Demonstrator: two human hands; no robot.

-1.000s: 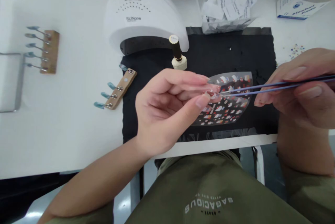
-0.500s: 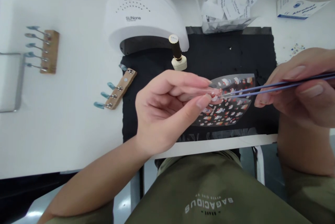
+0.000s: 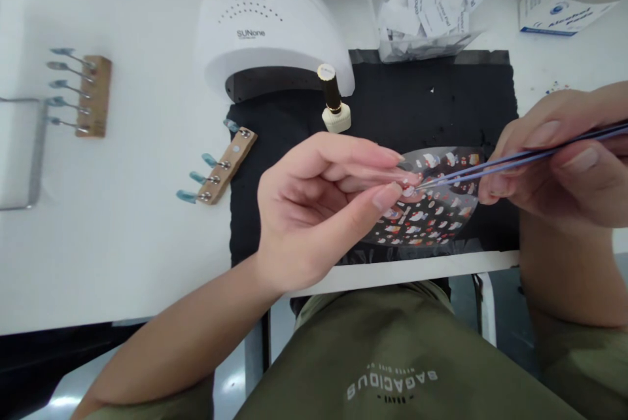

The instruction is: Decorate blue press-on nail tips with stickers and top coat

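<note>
My left hand (image 3: 314,210) is closed along the left edge of a clear sticker sheet (image 3: 426,217), which it holds over the black mat (image 3: 392,112). Small red-and-white cartoon figures cover the sheet. From the right, my right hand (image 3: 564,152) pinches a pair of blue tweezers (image 3: 471,173). Their fine tips lie close together at a small red-and-white sticker (image 3: 408,190) beside my left thumb and fingertips. Whether the tips grip that sticker I cannot tell. Part of the sheet is hidden behind my left fingers.
A white nail lamp (image 3: 275,21) stands behind, with a polish bottle (image 3: 335,103) in front of it. Wooden holders (image 3: 226,168) with blue nail tips lie to the left. At the back are a clear bin (image 3: 422,47) of alcohol pad packets and an alcohol pads box (image 3: 559,11).
My left hand and the sticker sheet have shifted slightly right and down, and the sheet's angle has changed. The tweezer tips have moved along with it, staying at the small sticker.
</note>
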